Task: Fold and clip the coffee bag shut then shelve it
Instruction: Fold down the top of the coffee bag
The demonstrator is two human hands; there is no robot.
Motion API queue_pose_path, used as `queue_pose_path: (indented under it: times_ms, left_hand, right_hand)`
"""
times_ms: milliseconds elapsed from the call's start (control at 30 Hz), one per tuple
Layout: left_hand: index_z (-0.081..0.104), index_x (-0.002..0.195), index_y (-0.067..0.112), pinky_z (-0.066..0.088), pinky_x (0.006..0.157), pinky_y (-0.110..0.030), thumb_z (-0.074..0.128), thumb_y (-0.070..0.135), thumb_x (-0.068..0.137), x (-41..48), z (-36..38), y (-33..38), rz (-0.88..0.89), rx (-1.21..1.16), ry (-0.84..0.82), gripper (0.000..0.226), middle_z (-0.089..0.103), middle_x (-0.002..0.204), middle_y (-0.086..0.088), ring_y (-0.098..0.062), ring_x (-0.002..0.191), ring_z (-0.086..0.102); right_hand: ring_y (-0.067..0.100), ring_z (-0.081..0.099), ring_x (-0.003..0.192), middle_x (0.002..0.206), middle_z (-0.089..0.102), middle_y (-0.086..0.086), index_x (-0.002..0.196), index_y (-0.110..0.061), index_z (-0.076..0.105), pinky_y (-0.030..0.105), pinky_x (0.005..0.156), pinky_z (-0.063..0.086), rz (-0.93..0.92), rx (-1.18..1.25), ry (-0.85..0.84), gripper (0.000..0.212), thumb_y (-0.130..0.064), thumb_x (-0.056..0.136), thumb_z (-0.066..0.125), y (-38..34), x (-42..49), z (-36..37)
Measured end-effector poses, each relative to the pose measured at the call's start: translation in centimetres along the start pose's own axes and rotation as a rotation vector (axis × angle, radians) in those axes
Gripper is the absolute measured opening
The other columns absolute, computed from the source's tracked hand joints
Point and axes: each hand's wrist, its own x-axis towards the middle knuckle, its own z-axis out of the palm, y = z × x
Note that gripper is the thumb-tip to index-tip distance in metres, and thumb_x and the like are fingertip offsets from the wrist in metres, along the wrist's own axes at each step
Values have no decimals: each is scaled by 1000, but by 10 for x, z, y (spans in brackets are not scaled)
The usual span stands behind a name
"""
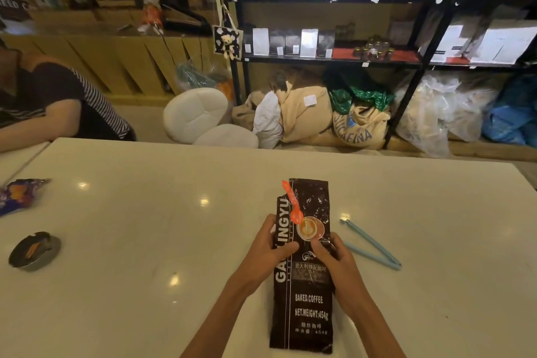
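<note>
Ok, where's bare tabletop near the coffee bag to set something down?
Widest bare patch: between the coffee bag and the round tin at left. Also bare beyond the bag's top toward the table's far edge. Right is tighter: the blue clip lies just beside the right hand.

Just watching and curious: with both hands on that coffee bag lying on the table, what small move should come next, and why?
Probably fold the bag's top end down toward the hands. The coffee bag lies flat and unfolded, with the left hand and right hand pinning its middle. The blue clip lies open beside it, untouched, so folding seems to come before clipping.
</note>
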Motion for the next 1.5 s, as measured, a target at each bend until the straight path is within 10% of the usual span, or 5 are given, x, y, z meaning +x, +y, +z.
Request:
queue_pose_path:
  times_ms: [600,800,1033,1267,1500]
  left_hand:
    - [58,96,0,59,60,-28,55,5,97,34,3,8,99,101,384,6,74,85,-16,-31,76,73]
    - [35,146,40,47,102,-25,64,6,92,30,-7,-3,271,368,66,69,59,134,6,3,124,54]
    - [59,122,50,56,95,-47,77,6,77,38,-21,-5,110,349,85,65,67,122,-4,-19,111,67]
    - [79,99,25,50,75,-10,75,9,79,38,-6,-4,156,519,344,26,69,96,-5,-10,89,66]
    - [76,80,17,51,77,-14,80,8,78,33,-12,11,249,479,442,11,53,95,0,0,84,55]
  right_hand:
    - [27,75,78,88,75,20,112,-22,47,36,62,61,-252,-133,175,24,-8,96,58,-14,30,3]
    - [8,71,92,94,74,-11,94,-27,71,31,81,59,-423,-341,276,25,-5,93,60,-7,40,11]
    - [10,72,95,107,73,-4,118,-22,72,21,74,60,-250,-409,56,42,-6,79,78,-3,34,-9]
    - [-7,64,86,90,75,-10,97,-35,76,8,75,48,-374,-552,240,27,-13,81,75,-12,40,-7]
    - [-3,60,90,95,63,-11,81,-37,75,13,75,48,-423,-480,270,23,-14,84,73,-30,36,-1]
